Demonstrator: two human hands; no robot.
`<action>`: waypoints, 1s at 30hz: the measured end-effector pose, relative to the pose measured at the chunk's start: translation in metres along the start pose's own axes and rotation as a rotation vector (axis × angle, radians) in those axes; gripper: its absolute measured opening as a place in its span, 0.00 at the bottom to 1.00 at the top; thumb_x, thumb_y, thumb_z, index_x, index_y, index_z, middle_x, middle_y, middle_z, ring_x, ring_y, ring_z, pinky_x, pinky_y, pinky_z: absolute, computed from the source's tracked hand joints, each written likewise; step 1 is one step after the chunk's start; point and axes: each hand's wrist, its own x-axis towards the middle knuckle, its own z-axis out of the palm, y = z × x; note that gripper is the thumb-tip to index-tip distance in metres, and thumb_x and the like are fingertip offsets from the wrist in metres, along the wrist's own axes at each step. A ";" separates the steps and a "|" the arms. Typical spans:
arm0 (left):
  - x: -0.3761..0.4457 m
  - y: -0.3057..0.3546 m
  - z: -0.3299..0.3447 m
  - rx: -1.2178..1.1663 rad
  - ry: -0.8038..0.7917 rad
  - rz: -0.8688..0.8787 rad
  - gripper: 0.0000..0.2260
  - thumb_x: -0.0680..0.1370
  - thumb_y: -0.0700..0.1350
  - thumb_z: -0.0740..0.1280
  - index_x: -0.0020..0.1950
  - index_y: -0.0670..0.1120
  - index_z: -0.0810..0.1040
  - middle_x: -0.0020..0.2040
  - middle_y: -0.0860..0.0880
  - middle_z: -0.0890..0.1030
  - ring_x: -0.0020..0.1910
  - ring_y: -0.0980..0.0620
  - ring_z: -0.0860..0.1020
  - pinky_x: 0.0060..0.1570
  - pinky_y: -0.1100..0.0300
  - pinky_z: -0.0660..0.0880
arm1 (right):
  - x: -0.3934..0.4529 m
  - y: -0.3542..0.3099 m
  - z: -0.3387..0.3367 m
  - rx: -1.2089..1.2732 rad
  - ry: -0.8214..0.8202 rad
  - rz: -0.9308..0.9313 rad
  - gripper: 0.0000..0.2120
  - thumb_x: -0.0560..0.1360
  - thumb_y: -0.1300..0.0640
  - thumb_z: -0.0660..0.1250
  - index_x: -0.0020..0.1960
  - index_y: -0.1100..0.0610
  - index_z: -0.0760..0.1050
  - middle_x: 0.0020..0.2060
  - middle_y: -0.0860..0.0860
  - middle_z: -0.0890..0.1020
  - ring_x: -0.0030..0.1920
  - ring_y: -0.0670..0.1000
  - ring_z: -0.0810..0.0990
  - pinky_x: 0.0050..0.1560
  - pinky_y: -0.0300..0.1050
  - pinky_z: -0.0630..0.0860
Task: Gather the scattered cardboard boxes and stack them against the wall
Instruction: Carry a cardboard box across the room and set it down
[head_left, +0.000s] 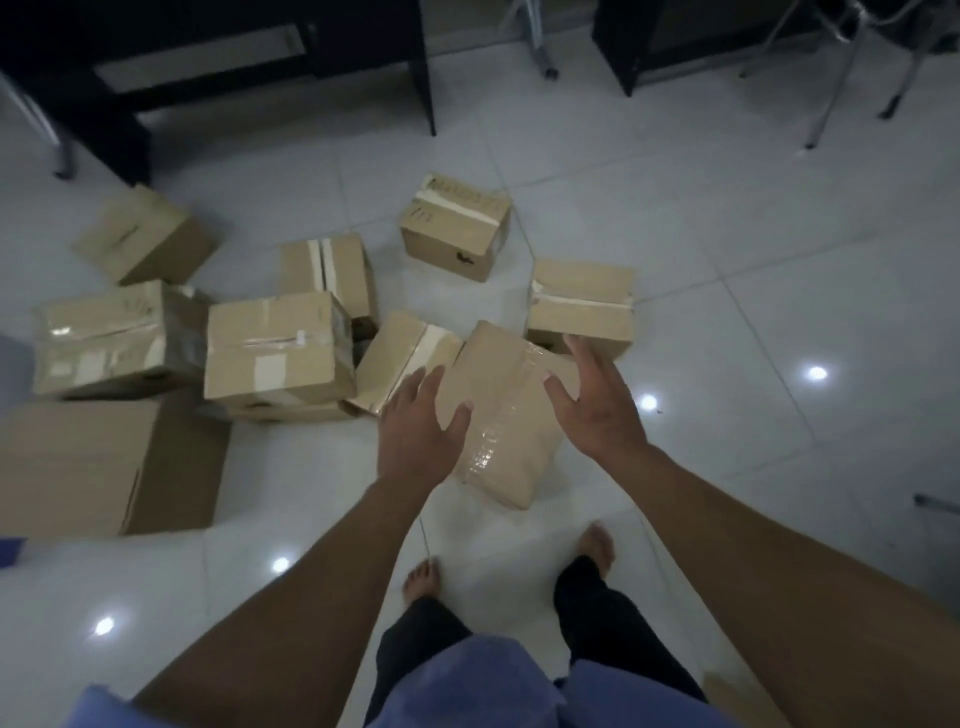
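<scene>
Floor: pale glossy tiles (727, 234), with small bright ceiling-light reflections dotted across them.
Furniture at the far side: a dark desk (218, 57) at the upper left and a dark cabinet (670, 41) at the upper right, with thin metal chair legs (831, 93) beside it.
Biggest box: a large plain carton (93, 467) at the left edge, lying on the tiles just in front of the taped ones.
Taped pair: two mid-sized boxes side by side, the left one (114, 338) touching the right one (278, 345), both crossed with tape (the right one seems to sit on something flatter, though I can't make out what).
Box behind them: a carton with a pale tape stripe (332, 270), partly hidden by the taped pair.
Far left box: a tilted carton (145, 236) near the desk leg, apart from the rest.
Far middle box: a small carton with scribbles on top (457, 226), standing alone.
Right-hand box: a carton with a split top seam (582, 306), just beyond the right hand.
Leaning box: one with a white stripe (405, 353), tipped between the taped pair and the nearest box.
Nearest box: a carton wrapped in clear tape (498, 415), on the floor directly between the hands, just ahead of two bare feet (423, 577).
Left hand (421, 426): fingers spread and relaxed, over the nearest box's left edge; whether it touches, I cannot tell.
Right hand (592, 395): fingers spread wide, gripping nothing, at the box's right side.
</scene>
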 end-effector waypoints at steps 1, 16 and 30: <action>-0.002 0.008 0.011 -0.020 0.021 -0.045 0.30 0.78 0.60 0.65 0.76 0.45 0.71 0.73 0.41 0.74 0.73 0.41 0.71 0.69 0.39 0.70 | 0.010 0.007 -0.005 -0.007 -0.039 -0.019 0.30 0.81 0.46 0.65 0.80 0.53 0.64 0.78 0.54 0.66 0.78 0.55 0.63 0.77 0.56 0.62; -0.008 0.038 0.138 -0.256 0.196 -0.669 0.36 0.80 0.60 0.65 0.83 0.47 0.57 0.79 0.43 0.66 0.77 0.43 0.65 0.75 0.42 0.63 | 0.126 0.097 0.009 -0.158 -0.472 -0.091 0.43 0.73 0.27 0.57 0.82 0.47 0.56 0.81 0.50 0.61 0.80 0.52 0.60 0.77 0.59 0.61; 0.038 -0.010 0.329 -0.451 0.393 -1.055 0.33 0.79 0.65 0.63 0.79 0.50 0.65 0.74 0.45 0.72 0.73 0.45 0.71 0.69 0.45 0.70 | 0.227 0.232 0.139 -0.246 -0.710 -0.225 0.44 0.73 0.26 0.62 0.82 0.44 0.56 0.81 0.45 0.59 0.80 0.48 0.58 0.79 0.56 0.60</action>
